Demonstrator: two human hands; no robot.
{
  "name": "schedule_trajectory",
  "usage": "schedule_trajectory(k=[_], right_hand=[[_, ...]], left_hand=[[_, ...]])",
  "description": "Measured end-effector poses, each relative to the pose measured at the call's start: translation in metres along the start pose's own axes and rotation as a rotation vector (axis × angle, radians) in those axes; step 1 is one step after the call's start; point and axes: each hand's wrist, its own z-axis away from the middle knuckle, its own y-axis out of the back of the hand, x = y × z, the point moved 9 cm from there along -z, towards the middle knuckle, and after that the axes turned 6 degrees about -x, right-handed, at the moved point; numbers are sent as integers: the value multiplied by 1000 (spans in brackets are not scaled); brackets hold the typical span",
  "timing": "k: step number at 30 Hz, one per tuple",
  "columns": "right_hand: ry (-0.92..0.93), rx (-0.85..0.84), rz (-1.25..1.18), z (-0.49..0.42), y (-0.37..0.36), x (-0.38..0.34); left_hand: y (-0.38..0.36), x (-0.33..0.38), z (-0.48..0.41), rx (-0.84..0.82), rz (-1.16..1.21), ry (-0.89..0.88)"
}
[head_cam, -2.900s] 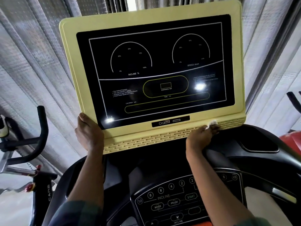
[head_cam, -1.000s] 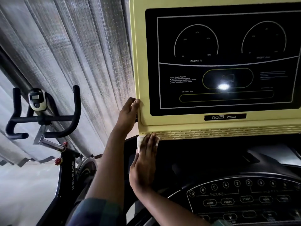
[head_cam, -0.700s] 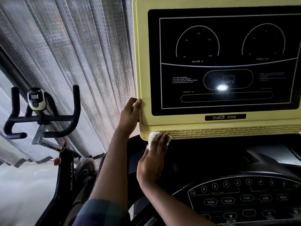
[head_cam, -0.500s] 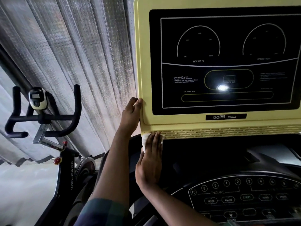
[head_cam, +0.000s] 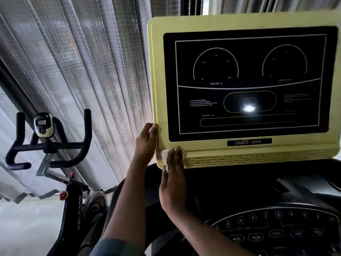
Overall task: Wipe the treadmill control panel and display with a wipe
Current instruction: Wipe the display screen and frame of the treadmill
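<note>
The treadmill display (head_cam: pixel 247 84) is a black screen in a yellow frame (head_cam: pixel 156 74), standing upright ahead of me. My left hand (head_cam: pixel 145 141) grips the frame's lower left edge, thumb on the front. My right hand (head_cam: pixel 173 182) presses a small white wipe (head_cam: pixel 164 157) with straight fingers against the frame's bottom left corner, beside the vent slots (head_cam: pixel 258 157). Below at the right lies the black control panel (head_cam: pixel 273 230) with numbered buttons.
An exercise bike (head_cam: pixel 72 198) with black handlebars (head_cam: pixel 49 145) and a small console stands to the left. Pale curtains (head_cam: pixel 83 71) hang behind it and the display. A dark tray recess (head_cam: pixel 304 183) sits on the console at the right.
My right hand has slid the wipe back and forth along the lower left frame and now sits a little higher on the corner. My view has tilted down, so the display's top edge shows. The left hand holds still.
</note>
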Motion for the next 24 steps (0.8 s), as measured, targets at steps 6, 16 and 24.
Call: schedule_trajectory(k=[6, 16, 24], right_hand=[[58, 66, -196, -44, 67, -10], [-195, -186, -405, -100, 123, 18], [-111, -392, 12, -52, 131, 58]], left_hand=[[-1, 11, 19, 242, -140, -120], [-40, 62, 69, 208, -283, -346], [-120, 39, 94, 39, -229, -248]])
